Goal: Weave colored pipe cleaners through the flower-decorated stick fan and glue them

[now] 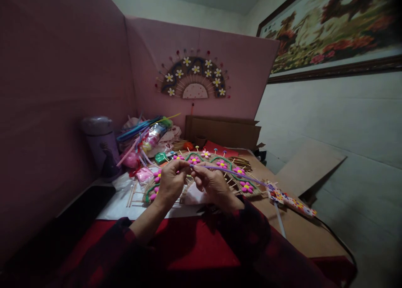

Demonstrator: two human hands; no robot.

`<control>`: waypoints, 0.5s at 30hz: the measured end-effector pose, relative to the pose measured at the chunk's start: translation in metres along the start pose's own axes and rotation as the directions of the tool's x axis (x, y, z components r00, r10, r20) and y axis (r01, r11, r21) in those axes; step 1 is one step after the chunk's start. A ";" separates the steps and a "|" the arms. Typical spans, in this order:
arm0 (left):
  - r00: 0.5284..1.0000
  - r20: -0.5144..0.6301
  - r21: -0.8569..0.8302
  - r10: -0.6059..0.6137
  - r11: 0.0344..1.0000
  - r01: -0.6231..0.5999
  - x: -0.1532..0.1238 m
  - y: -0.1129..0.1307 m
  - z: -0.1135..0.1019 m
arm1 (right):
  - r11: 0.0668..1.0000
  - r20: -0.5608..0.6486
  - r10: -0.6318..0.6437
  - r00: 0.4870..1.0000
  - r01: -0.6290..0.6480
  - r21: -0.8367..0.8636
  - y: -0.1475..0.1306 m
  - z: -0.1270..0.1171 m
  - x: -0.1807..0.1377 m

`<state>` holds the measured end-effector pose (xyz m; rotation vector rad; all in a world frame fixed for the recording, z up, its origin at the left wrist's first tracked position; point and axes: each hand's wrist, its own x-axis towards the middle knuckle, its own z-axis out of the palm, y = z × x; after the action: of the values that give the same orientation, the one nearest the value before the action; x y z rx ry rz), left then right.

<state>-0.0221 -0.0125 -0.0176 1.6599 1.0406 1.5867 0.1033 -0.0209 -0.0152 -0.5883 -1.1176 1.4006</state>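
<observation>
The person's left hand (171, 181) and right hand (213, 186) meet over a fan-shaped woven craft (246, 188) that lies on the table, studded with pink flowers and edged in green; both hands are curled with the fingertips pinched together on a purple pipe cleaner (232, 171); the left hand nips its near end, the right hand grasps it just beside, and the rest of the stem runs out to the right across the fan, ending near a colourful patterned tool (293, 202) on the brown tabletop (301, 233); the fan rests partly on a white sheet (114, 206), with a red cloth (194, 242) in front of it; behind stand a purple flask (101, 147), a heap of coloured pipe cleaners (143, 131) and a cardboard box (222, 132); a finished fan with white flowers (194, 79) hangs on the pink partition (245, 57); a framed picture (329, 28) hangs on the wall to the right.
</observation>
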 end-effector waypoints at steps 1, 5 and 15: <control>1.000 0.003 -0.012 -0.003 1.000 0.003 0.000 0.000 0.000 | 1.000 0.002 0.014 1.000 -0.014 0.009 -0.001 0.000 0.000; 0.998 0.006 0.058 0.068 0.996 -0.069 -0.003 0.000 0.000 | 0.999 0.006 0.039 0.999 -0.039 0.019 -0.003 0.000 -0.001; 0.958 0.102 0.507 0.267 0.815 -0.281 -0.003 0.004 -0.005 | 0.994 -0.059 0.086 0.995 -0.089 -0.056 0.000 0.000 0.001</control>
<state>-0.0264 -0.0174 -0.0153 2.2758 1.3500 1.5335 0.1031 -0.0202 -0.0154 -0.7221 -1.1018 1.4214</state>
